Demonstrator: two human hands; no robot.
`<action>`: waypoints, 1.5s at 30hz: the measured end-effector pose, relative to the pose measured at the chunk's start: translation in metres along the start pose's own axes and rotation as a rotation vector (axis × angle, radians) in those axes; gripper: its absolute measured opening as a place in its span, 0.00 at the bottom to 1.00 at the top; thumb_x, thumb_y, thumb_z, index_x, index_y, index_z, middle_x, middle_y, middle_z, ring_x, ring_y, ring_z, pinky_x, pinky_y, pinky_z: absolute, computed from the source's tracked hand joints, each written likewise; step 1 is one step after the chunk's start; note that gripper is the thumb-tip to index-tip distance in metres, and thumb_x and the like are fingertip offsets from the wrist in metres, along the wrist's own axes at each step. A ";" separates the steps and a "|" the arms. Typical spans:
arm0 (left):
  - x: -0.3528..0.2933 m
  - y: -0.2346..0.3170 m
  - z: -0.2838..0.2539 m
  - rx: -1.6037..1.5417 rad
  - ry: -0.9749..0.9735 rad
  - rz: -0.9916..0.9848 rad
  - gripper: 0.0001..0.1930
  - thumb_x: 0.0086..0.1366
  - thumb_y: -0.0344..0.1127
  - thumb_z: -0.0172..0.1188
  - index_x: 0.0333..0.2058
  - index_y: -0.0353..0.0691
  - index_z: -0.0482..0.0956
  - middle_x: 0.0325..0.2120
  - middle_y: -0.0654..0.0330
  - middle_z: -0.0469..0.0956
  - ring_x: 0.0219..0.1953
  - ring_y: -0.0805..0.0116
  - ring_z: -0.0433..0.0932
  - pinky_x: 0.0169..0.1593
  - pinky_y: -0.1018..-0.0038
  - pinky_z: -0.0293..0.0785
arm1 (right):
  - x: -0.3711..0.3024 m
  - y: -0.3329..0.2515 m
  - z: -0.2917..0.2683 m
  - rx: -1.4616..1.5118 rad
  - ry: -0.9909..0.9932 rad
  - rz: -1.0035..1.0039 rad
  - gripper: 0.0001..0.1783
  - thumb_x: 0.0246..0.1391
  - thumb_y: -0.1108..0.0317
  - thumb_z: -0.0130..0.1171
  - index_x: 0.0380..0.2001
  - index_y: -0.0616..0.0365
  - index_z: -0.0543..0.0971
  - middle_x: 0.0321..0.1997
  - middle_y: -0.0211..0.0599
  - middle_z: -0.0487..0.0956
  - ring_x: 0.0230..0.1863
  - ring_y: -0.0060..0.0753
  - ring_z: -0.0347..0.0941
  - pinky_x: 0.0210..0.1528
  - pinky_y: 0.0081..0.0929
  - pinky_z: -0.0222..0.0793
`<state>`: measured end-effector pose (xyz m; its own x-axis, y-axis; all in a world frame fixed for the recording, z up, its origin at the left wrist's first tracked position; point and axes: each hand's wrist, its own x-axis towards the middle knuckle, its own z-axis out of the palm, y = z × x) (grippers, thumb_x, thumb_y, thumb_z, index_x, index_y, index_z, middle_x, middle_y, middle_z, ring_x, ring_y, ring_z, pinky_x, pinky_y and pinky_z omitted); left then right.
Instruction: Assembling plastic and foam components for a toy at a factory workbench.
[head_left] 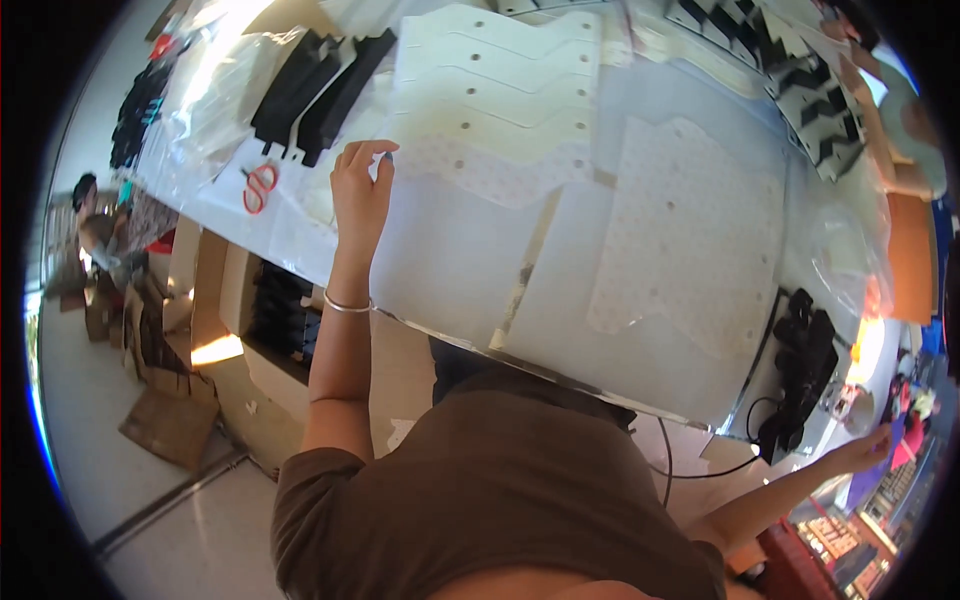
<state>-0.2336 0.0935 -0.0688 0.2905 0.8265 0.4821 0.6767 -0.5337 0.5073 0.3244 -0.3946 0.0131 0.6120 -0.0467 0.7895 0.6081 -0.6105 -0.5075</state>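
My left hand (360, 190), with a thin silver bangle on the wrist, is raised at the left edge of a stack of white wavy-cut sheets (500, 90) on the table (450, 270). Its fingers are curled and pinch the edge of the lowest dotted white sheet (500, 175). A second dotted white sheet (690, 240) lies flat to the right. My right hand (870, 445) is stretched far out to the lower right, off the table, with fingers spread and nothing seen in it. It is near a small round object (855, 405).
Red-handled scissors (260, 188) lie left of my left hand, with black shaped pieces (320, 90) beyond. A black device with a cable (800, 370) sits at the table's right end. Cardboard boxes (220, 320) stand under the table. One person (100, 235) sits far left, another (905, 120) works at the upper right.
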 end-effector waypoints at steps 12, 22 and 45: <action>-0.071 -0.177 -0.111 0.394 0.380 -0.633 0.14 0.61 0.43 0.51 0.30 0.39 0.79 0.25 0.51 0.78 0.29 0.53 0.77 0.35 0.64 0.71 | -0.251 -0.356 0.102 0.825 -1.617 -0.304 0.06 0.55 0.77 0.52 0.37 0.62 0.74 0.29 0.36 0.73 0.28 0.24 0.67 0.33 0.21 0.66; -0.380 -0.361 -0.019 0.444 -0.096 -1.627 0.20 0.57 0.46 0.54 0.41 0.36 0.79 0.46 0.44 0.76 0.49 0.43 0.75 0.53 0.54 0.70 | -0.336 -0.460 0.117 0.985 -2.005 -0.635 0.13 0.53 0.81 0.52 0.43 0.62 0.73 0.32 0.37 0.75 0.30 0.25 0.68 0.36 0.20 0.66; -0.225 -0.007 -0.252 0.509 -0.364 -0.287 0.15 0.55 0.22 0.54 0.43 0.30 0.72 0.39 0.44 0.75 0.39 0.44 0.76 0.37 0.58 0.73 | -0.125 -0.239 0.195 0.557 -1.297 -0.054 0.14 0.59 0.65 0.53 0.45 0.59 0.73 0.32 0.28 0.75 0.34 0.20 0.68 0.39 0.19 0.64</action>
<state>-0.4743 -0.1341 -0.0011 0.2005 0.9777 0.0627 0.9685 -0.2074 0.1375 0.2006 -0.0885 -0.0316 0.4199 0.9028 0.0931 0.5762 -0.1860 -0.7958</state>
